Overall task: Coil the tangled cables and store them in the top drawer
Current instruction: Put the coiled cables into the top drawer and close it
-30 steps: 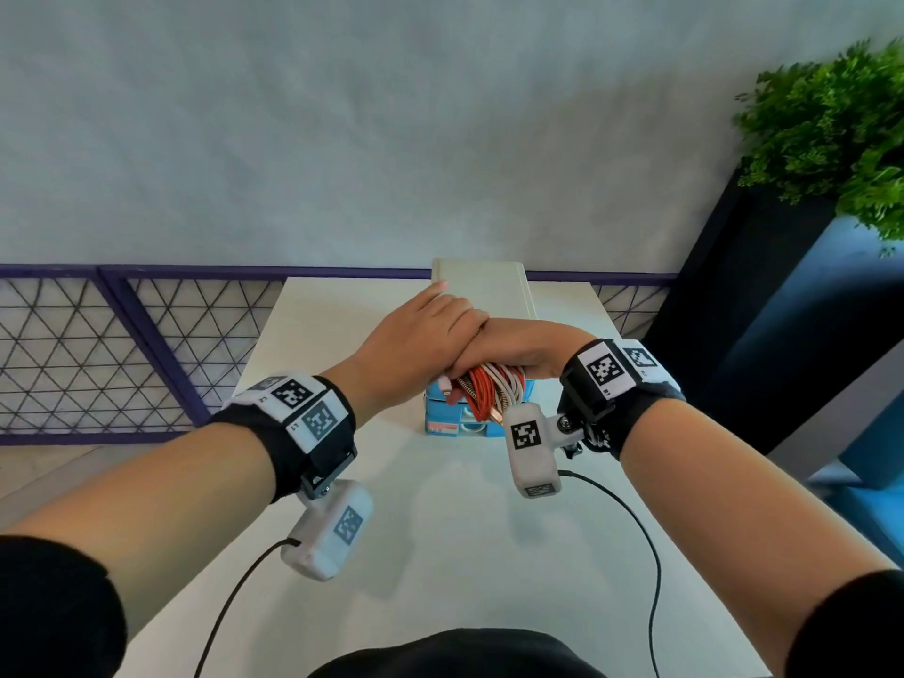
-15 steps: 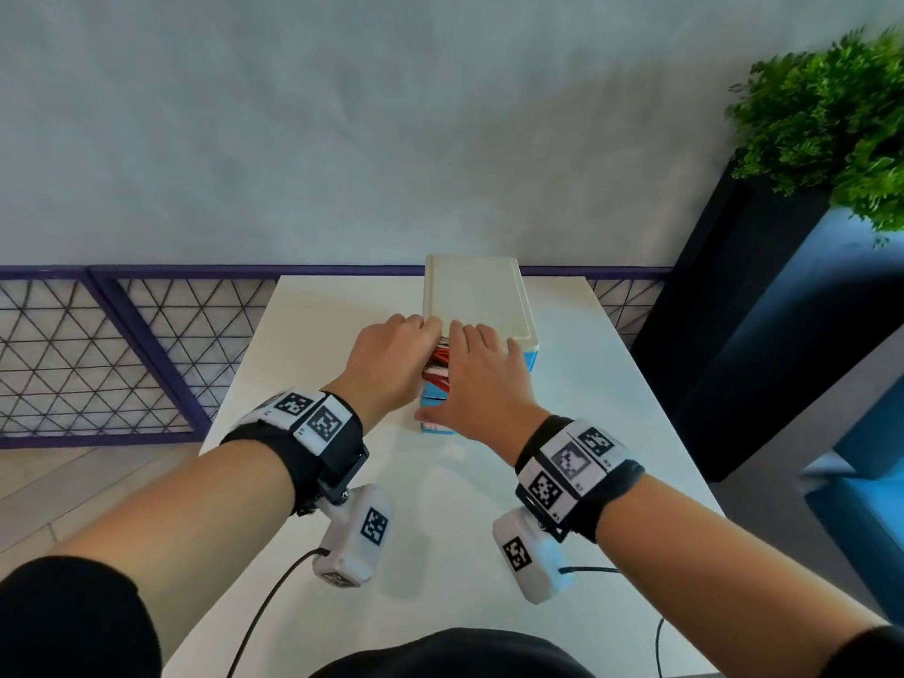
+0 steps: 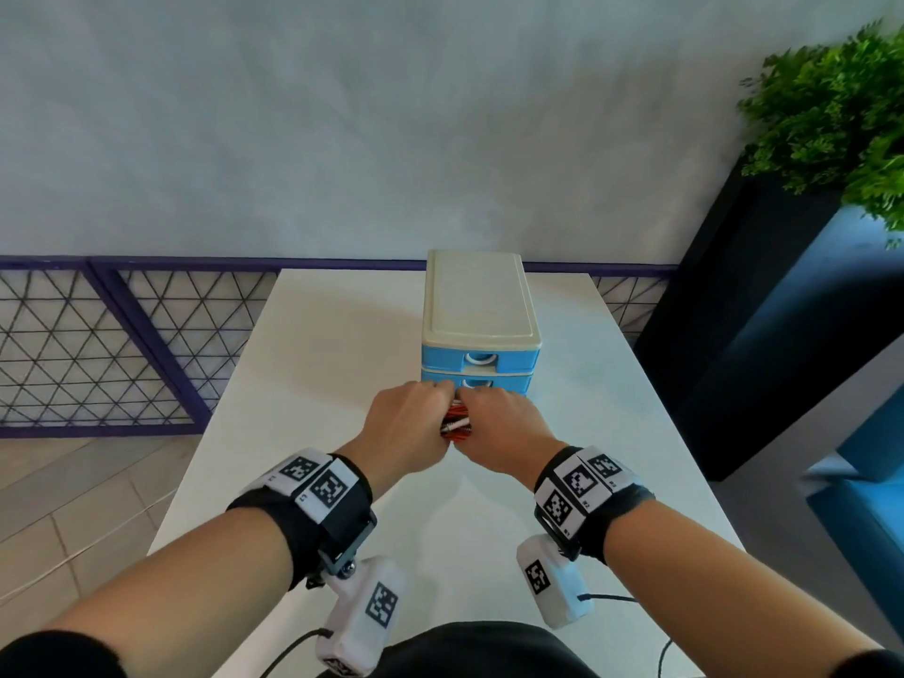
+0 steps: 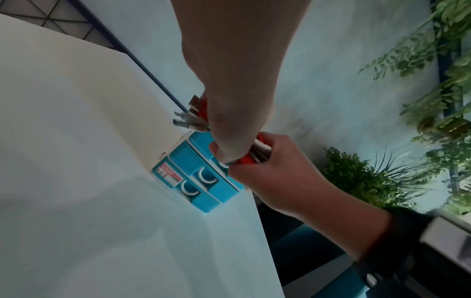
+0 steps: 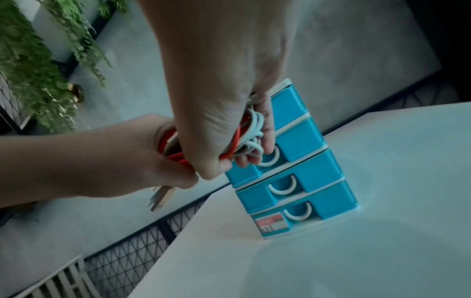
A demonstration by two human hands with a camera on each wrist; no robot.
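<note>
A bundle of orange and white cables (image 3: 455,425) hangs between my two hands, just in front of the blue drawer unit (image 3: 482,310) with its cream lid. My left hand (image 3: 411,428) grips the bundle's left end, where metal plugs (image 4: 188,119) stick out past the fist. My right hand (image 3: 499,430) grips the right end, its fingers curled round the white loops (image 5: 252,131). The top drawer (image 3: 482,357) and those below it look pushed in. In the right wrist view the fingers sit in front of the upper drawer fronts (image 5: 293,139).
The unit stands toward the back of a white table (image 3: 342,345). A purple mesh railing (image 3: 122,345) runs behind and to the left. At the right stand a dark planter (image 3: 734,335) with green plants (image 3: 831,115) and a blue seat (image 3: 870,482).
A second ago my hands lay crossed over the cables at the unit's front. They have uncrossed and drawn back toward me, side by side, with the bundle between them.
</note>
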